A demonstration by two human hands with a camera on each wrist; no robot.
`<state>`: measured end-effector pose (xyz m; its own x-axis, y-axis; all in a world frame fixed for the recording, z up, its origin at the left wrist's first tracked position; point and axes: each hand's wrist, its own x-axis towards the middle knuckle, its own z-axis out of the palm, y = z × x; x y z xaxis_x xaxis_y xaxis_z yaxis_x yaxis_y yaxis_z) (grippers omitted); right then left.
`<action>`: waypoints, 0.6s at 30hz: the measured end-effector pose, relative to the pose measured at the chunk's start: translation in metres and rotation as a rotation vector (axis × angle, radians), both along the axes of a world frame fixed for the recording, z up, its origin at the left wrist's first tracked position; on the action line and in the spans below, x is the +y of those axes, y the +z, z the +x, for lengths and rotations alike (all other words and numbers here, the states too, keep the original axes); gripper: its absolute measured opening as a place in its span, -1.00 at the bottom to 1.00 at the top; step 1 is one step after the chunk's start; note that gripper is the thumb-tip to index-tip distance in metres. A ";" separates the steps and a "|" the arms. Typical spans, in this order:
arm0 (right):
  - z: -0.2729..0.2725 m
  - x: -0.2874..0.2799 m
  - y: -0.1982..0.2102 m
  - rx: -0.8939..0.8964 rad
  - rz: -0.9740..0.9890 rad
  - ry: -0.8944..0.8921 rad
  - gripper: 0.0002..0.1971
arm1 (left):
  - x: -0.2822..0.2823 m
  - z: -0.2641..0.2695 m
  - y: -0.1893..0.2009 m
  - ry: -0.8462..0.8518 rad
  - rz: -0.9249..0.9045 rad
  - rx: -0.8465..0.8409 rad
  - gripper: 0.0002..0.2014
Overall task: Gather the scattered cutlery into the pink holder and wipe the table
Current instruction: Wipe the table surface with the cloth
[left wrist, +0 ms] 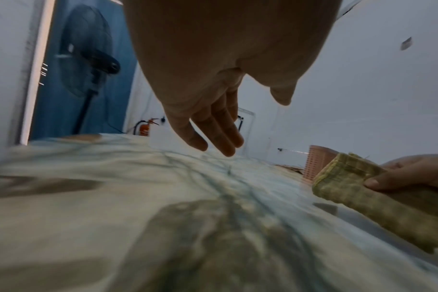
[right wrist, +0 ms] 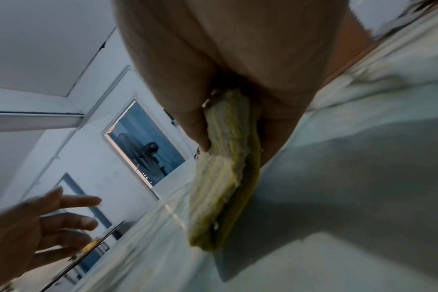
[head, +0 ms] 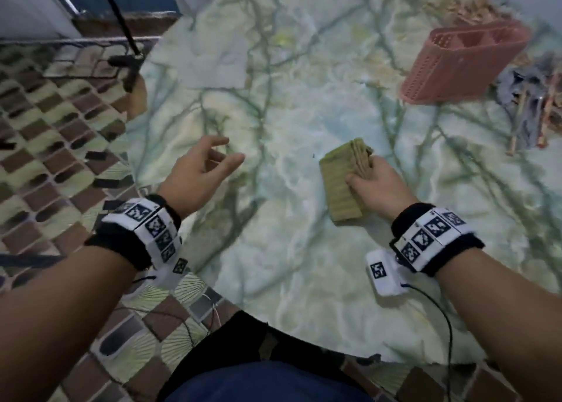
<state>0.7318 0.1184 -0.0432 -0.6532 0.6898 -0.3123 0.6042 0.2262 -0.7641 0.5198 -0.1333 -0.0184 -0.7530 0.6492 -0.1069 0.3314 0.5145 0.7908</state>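
My right hand [head: 369, 179] grips a folded yellow-green cloth [head: 340, 182] just above the marbled table [head: 273, 249], thumb on top and fingers underneath. The same cloth [right wrist: 225, 168] hangs from that hand in the right wrist view and shows at the right edge of the left wrist view as a thick fold [left wrist: 350, 193]. My left hand [head: 200, 170] hovers over the table's left side with relaxed fingers, holding nothing. The pink holder [head: 462, 64] stands at the far right with its compartments visible from above. Wooden-handled cutlery [head: 529, 118] lies beside it at the right edge.
A grey rag [head: 523, 85] lies bunched over the cutlery at the right edge. A white sheet [head: 219, 61] rests on the far left of the table. A standing fan [left wrist: 88, 59] is beyond the table's left end. Tiled floor [head: 45, 127] lies left of the table.
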 end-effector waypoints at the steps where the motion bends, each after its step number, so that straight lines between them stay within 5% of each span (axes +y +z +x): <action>1: -0.006 -0.009 -0.002 0.008 -0.023 0.036 -0.73 | -0.020 -0.002 0.000 0.030 0.001 -0.011 -0.22; 6: -0.039 -0.050 -0.011 0.094 -0.158 0.090 -0.93 | -0.081 -0.017 -0.007 0.021 -0.061 -0.027 -0.35; 11: -0.079 -0.082 -0.017 0.022 -0.103 0.115 -0.92 | -0.093 -0.061 -0.021 -0.215 -0.296 0.143 0.01; 15: -0.102 -0.088 -0.009 -0.106 0.073 0.080 -0.63 | -0.085 -0.101 -0.022 -0.426 -0.438 0.282 0.17; 18: -0.106 -0.084 -0.008 -0.268 0.412 0.019 -0.24 | -0.075 -0.132 -0.029 -0.536 -0.547 0.392 0.34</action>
